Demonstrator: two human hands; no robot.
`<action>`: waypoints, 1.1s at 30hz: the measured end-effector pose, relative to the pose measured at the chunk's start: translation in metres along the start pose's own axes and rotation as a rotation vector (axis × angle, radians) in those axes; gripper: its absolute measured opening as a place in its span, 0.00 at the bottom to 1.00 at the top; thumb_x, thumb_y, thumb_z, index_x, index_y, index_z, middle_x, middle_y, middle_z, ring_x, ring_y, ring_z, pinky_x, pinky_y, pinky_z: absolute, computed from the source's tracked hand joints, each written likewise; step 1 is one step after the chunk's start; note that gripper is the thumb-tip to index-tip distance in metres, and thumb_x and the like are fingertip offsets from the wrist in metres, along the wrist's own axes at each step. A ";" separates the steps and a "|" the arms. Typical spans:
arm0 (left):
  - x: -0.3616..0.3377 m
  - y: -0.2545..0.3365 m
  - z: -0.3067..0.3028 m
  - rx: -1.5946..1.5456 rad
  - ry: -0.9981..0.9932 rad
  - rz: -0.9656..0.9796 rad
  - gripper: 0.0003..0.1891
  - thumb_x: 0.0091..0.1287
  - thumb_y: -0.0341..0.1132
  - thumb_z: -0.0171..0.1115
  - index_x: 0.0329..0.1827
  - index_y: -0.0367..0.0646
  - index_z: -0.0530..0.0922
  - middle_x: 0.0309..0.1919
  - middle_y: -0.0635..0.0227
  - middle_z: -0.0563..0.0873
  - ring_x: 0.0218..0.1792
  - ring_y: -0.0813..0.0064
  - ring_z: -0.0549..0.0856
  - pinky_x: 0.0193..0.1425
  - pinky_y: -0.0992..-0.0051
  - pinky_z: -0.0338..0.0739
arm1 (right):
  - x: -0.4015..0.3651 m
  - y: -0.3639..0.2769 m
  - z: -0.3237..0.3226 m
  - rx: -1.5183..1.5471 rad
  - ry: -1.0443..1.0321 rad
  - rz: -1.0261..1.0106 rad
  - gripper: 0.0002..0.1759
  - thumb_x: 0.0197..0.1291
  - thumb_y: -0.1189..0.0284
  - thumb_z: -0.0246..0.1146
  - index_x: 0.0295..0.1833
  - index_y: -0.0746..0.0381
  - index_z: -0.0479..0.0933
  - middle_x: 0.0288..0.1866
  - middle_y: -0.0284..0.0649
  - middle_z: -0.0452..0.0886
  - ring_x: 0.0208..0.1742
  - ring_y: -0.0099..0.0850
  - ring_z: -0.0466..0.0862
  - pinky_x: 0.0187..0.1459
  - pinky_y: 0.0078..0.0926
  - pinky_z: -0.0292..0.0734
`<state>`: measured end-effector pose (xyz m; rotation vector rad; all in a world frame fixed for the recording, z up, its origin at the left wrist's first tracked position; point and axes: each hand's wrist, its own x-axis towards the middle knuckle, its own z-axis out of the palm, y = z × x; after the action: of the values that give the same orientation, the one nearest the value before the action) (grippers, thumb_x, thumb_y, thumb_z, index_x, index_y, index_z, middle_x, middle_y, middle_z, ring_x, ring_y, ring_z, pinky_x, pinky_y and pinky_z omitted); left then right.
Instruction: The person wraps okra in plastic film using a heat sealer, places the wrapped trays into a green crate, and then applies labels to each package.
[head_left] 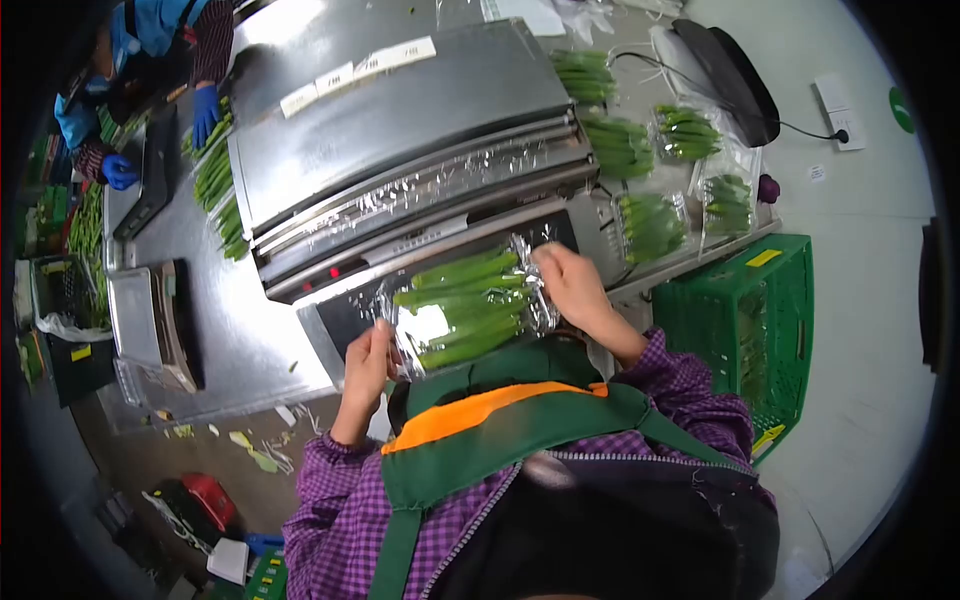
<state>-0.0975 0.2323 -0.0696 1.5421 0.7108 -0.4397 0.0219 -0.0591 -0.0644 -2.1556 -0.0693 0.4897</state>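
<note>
A clear film-wrapped pack of long green vegetables (465, 310) is held level in front of my apron, over the dark front plate (345, 318) of a wrapping machine. My left hand (370, 360) pinches the loose film at the pack's left end. At the other end, my right hand (572, 285) has its fingers closed on the gathered film. Just beyond the pack lies the machine's metal body (400, 120), with a film roll (420, 190) along its near side and a small red light.
Several wrapped green packs (650, 225) lie on the right side. A green crate (790, 330) stands below them. Loose green vegetables (215, 180) line the machine's left side, near a co-worker's blue-gloved hand (206, 115). A scale (150, 320) sits on the left table.
</note>
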 end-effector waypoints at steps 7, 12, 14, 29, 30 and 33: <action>-0.022 -0.001 0.004 -0.281 0.316 0.028 0.15 0.72 0.43 0.53 0.27 0.47 0.74 0.12 0.84 0.63 0.12 0.91 0.59 0.13 0.85 0.51 | -0.005 0.011 -0.022 0.170 0.376 -0.158 0.12 0.65 0.71 0.54 0.40 0.68 0.79 0.31 0.42 0.83 0.32 0.23 0.80 0.36 0.23 0.73; -0.034 -0.091 0.002 -0.222 0.221 -0.287 0.14 0.71 0.42 0.54 0.30 0.44 0.78 0.12 0.81 0.69 0.12 0.88 0.65 0.12 0.82 0.58 | -0.054 0.069 -0.021 0.009 -0.085 0.185 0.12 0.62 0.70 0.55 0.39 0.68 0.78 0.25 0.44 0.79 0.26 0.29 0.77 0.32 0.29 0.72; -0.012 -0.139 0.022 -0.124 0.083 -0.149 0.13 0.71 0.40 0.53 0.41 0.39 0.81 0.21 0.72 0.80 0.20 0.83 0.76 0.23 0.82 0.70 | -0.060 0.119 0.022 -0.017 -0.242 0.276 0.12 0.63 0.70 0.56 0.45 0.66 0.78 0.29 0.39 0.81 0.32 0.25 0.78 0.35 0.26 0.74; -0.074 0.027 0.059 -0.858 -0.025 0.308 0.25 0.68 0.53 0.49 0.51 0.37 0.73 0.40 0.62 0.80 0.44 0.71 0.80 0.48 0.69 0.78 | -0.112 0.018 0.008 1.479 -0.884 0.121 0.32 0.65 0.55 0.55 0.66 0.64 0.59 0.62 0.49 0.69 0.63 0.38 0.69 0.62 0.36 0.66; -0.087 0.017 0.047 -0.385 0.014 0.286 0.24 0.67 0.48 0.51 0.57 0.37 0.72 0.47 0.62 0.80 0.50 0.69 0.79 0.55 0.68 0.74 | -0.105 0.007 0.012 1.588 -0.863 0.130 0.33 0.64 0.54 0.55 0.67 0.63 0.58 0.63 0.49 0.68 0.64 0.37 0.69 0.63 0.36 0.65; -0.085 0.008 0.041 -0.060 -0.237 0.269 0.25 0.69 0.43 0.52 0.63 0.35 0.67 0.53 0.61 0.78 0.55 0.69 0.77 0.61 0.69 0.69 | -0.077 -0.034 0.003 1.849 -0.810 0.126 0.37 0.64 0.51 0.54 0.70 0.63 0.55 0.66 0.49 0.66 0.67 0.37 0.66 0.66 0.37 0.62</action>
<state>-0.1490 0.1776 -0.0123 1.4742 0.3244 -0.3874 -0.0455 -0.0543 -0.0142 -0.1024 0.0667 0.9256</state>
